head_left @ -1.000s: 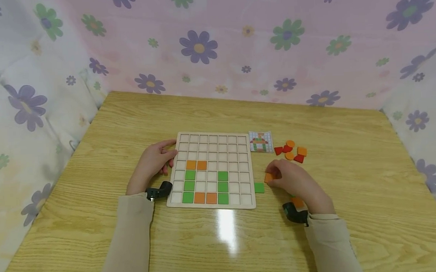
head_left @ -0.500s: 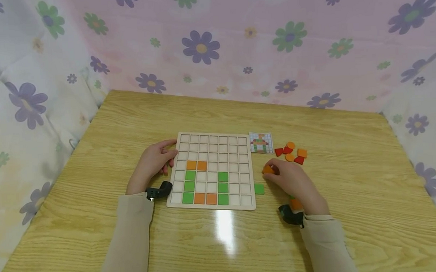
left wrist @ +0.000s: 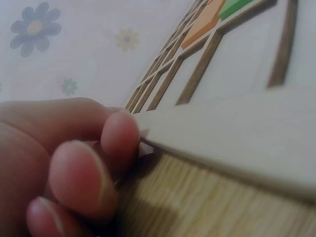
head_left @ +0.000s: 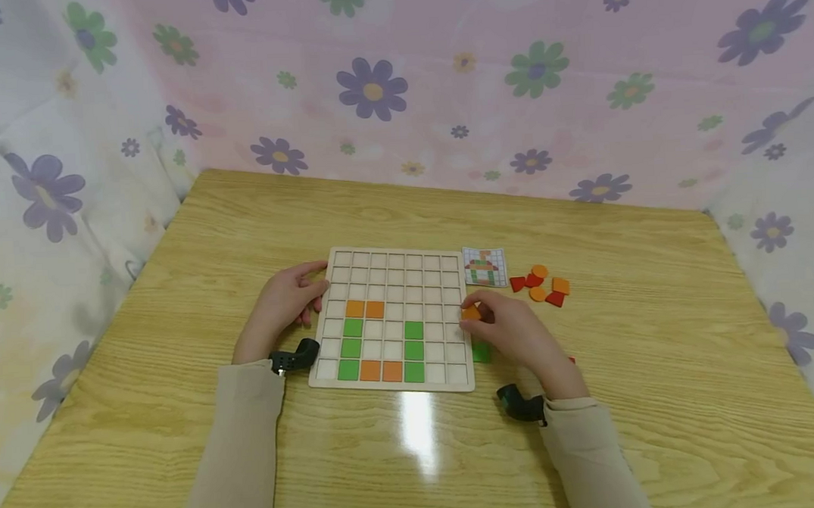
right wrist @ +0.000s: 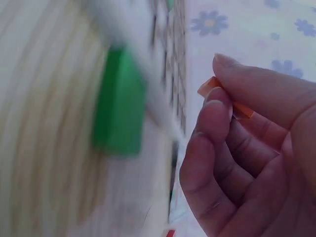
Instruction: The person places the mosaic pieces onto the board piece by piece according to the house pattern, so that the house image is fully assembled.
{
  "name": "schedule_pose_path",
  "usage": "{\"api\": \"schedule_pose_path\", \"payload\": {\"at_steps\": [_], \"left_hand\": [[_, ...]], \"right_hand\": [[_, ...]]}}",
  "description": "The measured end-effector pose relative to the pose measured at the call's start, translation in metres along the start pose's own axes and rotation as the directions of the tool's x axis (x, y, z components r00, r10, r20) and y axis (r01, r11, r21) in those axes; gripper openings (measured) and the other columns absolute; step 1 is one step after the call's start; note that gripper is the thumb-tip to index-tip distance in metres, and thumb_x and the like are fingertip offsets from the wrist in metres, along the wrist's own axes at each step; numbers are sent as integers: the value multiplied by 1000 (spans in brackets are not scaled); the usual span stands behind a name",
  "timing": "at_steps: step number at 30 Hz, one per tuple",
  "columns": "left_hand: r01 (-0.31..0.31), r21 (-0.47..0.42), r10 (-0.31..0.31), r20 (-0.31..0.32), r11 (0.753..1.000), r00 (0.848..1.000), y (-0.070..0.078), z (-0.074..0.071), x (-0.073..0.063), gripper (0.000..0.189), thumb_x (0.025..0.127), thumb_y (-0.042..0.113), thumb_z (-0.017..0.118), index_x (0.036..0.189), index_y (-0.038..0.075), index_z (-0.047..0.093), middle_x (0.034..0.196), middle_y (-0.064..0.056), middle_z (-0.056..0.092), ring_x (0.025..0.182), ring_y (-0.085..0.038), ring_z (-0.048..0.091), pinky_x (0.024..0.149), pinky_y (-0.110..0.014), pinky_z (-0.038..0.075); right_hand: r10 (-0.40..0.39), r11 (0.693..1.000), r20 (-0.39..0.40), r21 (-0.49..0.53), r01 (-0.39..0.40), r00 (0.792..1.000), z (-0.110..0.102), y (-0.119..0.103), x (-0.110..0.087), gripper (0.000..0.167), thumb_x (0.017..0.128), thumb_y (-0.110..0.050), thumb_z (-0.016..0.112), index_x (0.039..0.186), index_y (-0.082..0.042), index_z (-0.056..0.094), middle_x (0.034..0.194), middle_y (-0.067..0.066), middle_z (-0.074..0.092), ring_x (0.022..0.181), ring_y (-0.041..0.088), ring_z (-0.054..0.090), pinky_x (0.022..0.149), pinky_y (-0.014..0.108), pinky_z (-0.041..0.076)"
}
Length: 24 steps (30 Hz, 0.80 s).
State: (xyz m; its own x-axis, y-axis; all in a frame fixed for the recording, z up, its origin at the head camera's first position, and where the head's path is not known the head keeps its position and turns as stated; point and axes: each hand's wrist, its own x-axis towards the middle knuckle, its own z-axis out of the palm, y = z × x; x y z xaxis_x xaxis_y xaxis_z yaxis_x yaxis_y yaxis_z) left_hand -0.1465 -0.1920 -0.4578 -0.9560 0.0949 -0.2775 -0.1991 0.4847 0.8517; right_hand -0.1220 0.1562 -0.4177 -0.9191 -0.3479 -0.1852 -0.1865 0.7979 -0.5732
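A wooden grid board [head_left: 430, 270] lies mid-table, with green tiles [head_left: 413, 351] and orange tiles [head_left: 370, 371] seated in some of its squares. At the board's left edge rests my left hand [head_left: 282, 301]; its fingertips meet the rim in the left wrist view, fingers loosely bent. My right hand [head_left: 512, 329] pinches an orange tile [head_left: 472, 312] between thumb and fingers, over the board's right edge. The right wrist view shows this orange tile [right wrist: 243, 110] partly hidden by the fingers. Below that hand, a loose green tile [head_left: 481, 353] lies against the board's right side.
A small pattern card [head_left: 485, 267] lies by the board's upper right corner. Several orange and red pieces [head_left: 538, 294] are scattered to its right. Another red piece [head_left: 571, 360] peeks out beside the right wrist. A flowered cloth [head_left: 427, 94] hangs behind the table.
My right hand has moved left and slightly up with the orange tile, from the table right of the board to its right edge. My left hand has stayed put.
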Motion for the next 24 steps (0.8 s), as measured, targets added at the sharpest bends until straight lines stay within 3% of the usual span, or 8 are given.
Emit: {"api": "schedule_pose_path", "payload": {"at_steps": [11,24], "left_hand": [[4,-19,-4,6,1000,1000,0,2,-2,46,89,31,55,133,23,43,67,-12,59,41,-20,50,40,-33,45],[3,-15,-3,9,1000,1000,1,0,-1,47,89,30,55,134,24,42,68,-12,59,42,-20,49,40,-33,45]], "right_hand": [[-47,997,28,64,45,999,7,-20,12,26,85,-27,62,109,-20,59,83,-4,57,70,14,51,59,28,45],[-82,993,63,88,77,995,17,-38,27,28,84,-21,62,112,-20,58,84,-5,57,73,13,51,65,28,44]]}}
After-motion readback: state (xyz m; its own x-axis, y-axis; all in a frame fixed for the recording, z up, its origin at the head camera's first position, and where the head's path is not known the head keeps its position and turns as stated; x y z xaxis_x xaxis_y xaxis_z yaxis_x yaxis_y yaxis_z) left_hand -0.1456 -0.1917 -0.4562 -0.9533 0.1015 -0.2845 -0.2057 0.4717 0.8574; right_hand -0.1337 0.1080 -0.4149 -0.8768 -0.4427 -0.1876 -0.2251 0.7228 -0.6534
